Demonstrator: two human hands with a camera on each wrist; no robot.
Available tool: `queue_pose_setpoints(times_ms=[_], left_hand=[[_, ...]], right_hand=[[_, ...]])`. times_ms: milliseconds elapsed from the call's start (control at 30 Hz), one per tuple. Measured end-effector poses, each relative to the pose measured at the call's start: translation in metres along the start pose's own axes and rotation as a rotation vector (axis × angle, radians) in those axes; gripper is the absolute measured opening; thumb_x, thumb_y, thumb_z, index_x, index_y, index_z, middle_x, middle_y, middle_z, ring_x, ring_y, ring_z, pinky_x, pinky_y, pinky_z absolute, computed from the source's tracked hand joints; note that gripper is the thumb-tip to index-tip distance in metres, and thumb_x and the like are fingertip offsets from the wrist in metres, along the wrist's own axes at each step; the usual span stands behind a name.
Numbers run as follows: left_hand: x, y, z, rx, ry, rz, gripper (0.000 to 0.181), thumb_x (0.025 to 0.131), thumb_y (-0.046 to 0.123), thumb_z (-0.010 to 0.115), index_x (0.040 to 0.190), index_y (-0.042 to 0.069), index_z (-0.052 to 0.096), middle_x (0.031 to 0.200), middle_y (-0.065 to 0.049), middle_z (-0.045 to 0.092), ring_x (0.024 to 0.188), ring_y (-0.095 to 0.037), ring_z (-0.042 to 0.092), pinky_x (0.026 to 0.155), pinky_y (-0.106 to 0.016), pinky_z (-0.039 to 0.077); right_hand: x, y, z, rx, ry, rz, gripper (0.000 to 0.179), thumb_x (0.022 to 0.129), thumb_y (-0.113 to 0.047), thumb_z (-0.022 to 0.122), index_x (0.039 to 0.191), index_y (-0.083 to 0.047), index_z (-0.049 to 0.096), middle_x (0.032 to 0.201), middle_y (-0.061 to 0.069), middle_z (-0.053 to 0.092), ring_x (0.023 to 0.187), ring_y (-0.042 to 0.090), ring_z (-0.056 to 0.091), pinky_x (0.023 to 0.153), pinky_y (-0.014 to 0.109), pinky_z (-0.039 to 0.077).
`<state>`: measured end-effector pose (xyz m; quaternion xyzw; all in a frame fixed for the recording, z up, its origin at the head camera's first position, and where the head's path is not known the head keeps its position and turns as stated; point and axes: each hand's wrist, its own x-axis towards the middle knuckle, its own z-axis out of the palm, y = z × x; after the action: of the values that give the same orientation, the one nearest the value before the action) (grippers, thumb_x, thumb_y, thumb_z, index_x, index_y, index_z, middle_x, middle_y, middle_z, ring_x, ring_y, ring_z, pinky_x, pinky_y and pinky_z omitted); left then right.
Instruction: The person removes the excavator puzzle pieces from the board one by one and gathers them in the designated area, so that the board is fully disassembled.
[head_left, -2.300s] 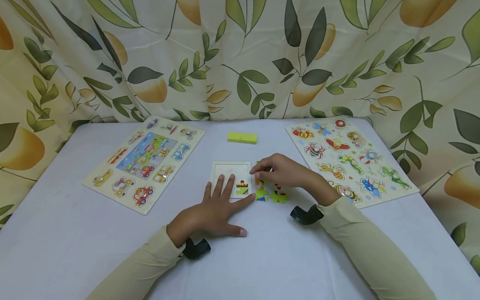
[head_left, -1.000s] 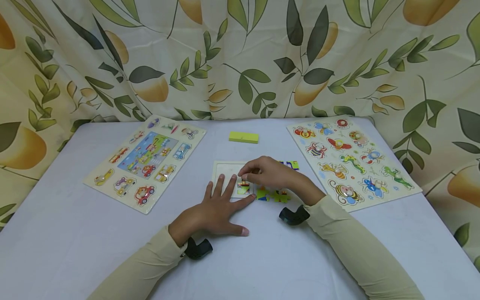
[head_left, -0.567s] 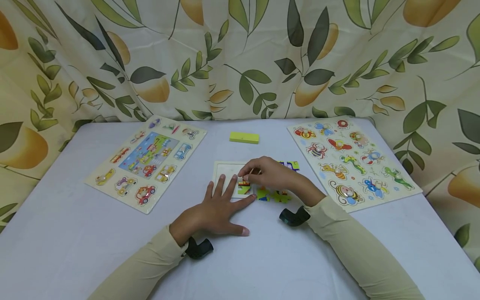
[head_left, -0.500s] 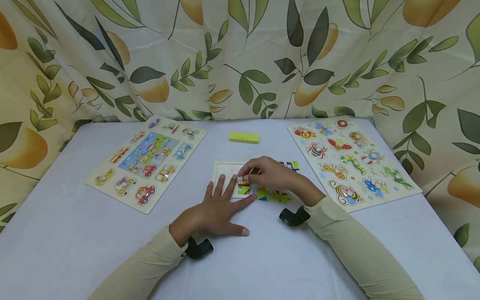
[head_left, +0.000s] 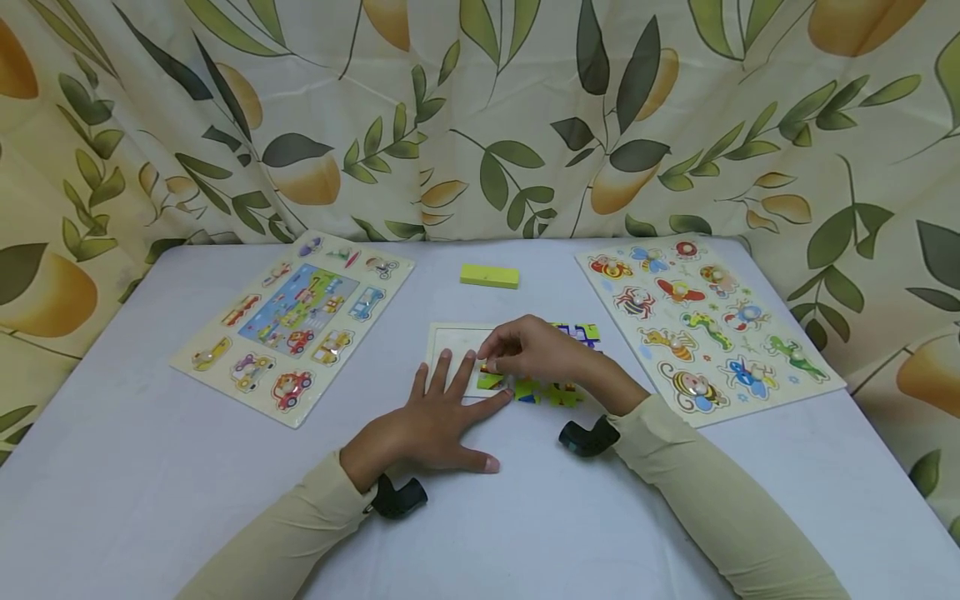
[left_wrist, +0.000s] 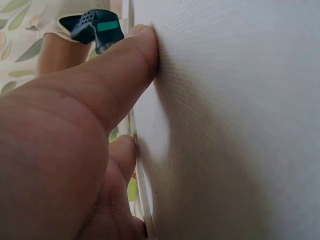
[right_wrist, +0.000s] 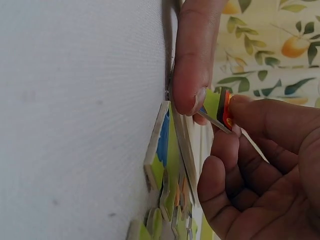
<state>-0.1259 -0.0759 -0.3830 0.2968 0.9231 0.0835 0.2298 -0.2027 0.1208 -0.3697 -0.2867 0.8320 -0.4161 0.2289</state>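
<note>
A small white puzzle tray (head_left: 457, 337) lies mid-table in the head view. My left hand (head_left: 433, 432) rests with spread fingers over its near left part. Above the tray's right side, my right hand (head_left: 536, 352) pinches a puzzle piece (right_wrist: 214, 106) between thumb and fingers. The right wrist view shows this piece tilted, green with red and black, beside a left fingertip. How far it touches the tray is hidden. Several loose puzzle pieces (head_left: 564, 395) lie right of the tray, partly under my right hand; the left wrist view shows mainly the left thumb (left_wrist: 125, 70).
A vehicle peg board (head_left: 255, 379) lies at the left, and an insect peg board (head_left: 663, 304) at the right. Behind the tray sits a yellow-green block (head_left: 489, 276). A leaf-patterned curtain (head_left: 480, 125) hangs behind the white-covered table (head_left: 525, 533).
From the loose pieces, my right hand has moved left over the tray with a puzzle piece. In the last half second it has shifted only slightly. My left hand has stayed in place.
</note>
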Motion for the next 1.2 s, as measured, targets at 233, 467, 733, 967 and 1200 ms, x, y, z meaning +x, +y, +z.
queue_pose_setpoints(times_ms=[233, 467, 733, 967, 1200], left_hand=[[-0.001, 0.0, 0.0, 0.003, -0.004, 0.001, 0.085, 0.081, 0.074, 0.056, 0.153, 0.043, 0.022, 0.16, -0.014, -0.016, 0.14, -0.044, -0.023, 0.107, -0.064, -0.008], [-0.001, 0.001, 0.0, 0.01, 0.001, -0.001, 0.085, 0.081, 0.074, 0.056, 0.153, 0.042, 0.023, 0.16, -0.015, -0.015, 0.14, -0.044, -0.022, 0.107, -0.065, -0.007], [-0.002, 0.002, -0.001, 0.005, -0.003, -0.007, 0.085, 0.081, 0.073, 0.057, 0.153, 0.043, 0.024, 0.16, -0.014, -0.015, 0.14, -0.044, -0.022, 0.107, -0.065, -0.007], [-0.002, 0.002, 0.001, 0.009, 0.001, -0.015, 0.085, 0.081, 0.072, 0.058, 0.153, 0.043, 0.023, 0.16, -0.015, -0.015, 0.14, -0.044, -0.022, 0.108, -0.064, -0.007], [-0.001, 0.003, 0.001, 0.003, 0.005, -0.025, 0.085, 0.08, 0.072, 0.059, 0.153, 0.043, 0.025, 0.16, -0.014, -0.015, 0.141, -0.043, -0.022, 0.108, -0.063, -0.008]], right_hand=[[-0.001, -0.002, 0.0, -0.007, -0.011, 0.016, 0.01, 0.092, -0.003, 0.065, 0.099, -0.005, 0.072, 0.089, 0.0, 0.069, 0.081, 0.017, 0.059, 0.075, 0.03, 0.049], [-0.004, -0.002, 0.003, -0.035, -0.017, 0.004, 0.015, 0.092, 0.0, 0.064, 0.105, -0.004, 0.072, 0.095, 0.0, 0.071, 0.085, 0.015, 0.062, 0.08, 0.03, 0.05], [-0.013, 0.001, -0.005, -0.073, 0.044, -0.021, 0.016, 0.093, -0.003, 0.063, 0.106, -0.004, 0.073, 0.1, 0.002, 0.071, 0.087, 0.014, 0.062, 0.078, 0.03, 0.051], [-0.027, 0.007, -0.019, -0.112, 0.067, 0.004, 0.021, 0.094, -0.004, 0.062, 0.112, -0.002, 0.072, 0.104, 0.004, 0.071, 0.082, 0.016, 0.058, 0.068, 0.027, 0.047], [-0.044, 0.013, -0.03, -0.094, 0.109, 0.032, 0.019, 0.093, -0.003, 0.062, 0.111, 0.0, 0.07, 0.099, 0.005, 0.07, 0.08, 0.017, 0.058, 0.069, 0.028, 0.048]])
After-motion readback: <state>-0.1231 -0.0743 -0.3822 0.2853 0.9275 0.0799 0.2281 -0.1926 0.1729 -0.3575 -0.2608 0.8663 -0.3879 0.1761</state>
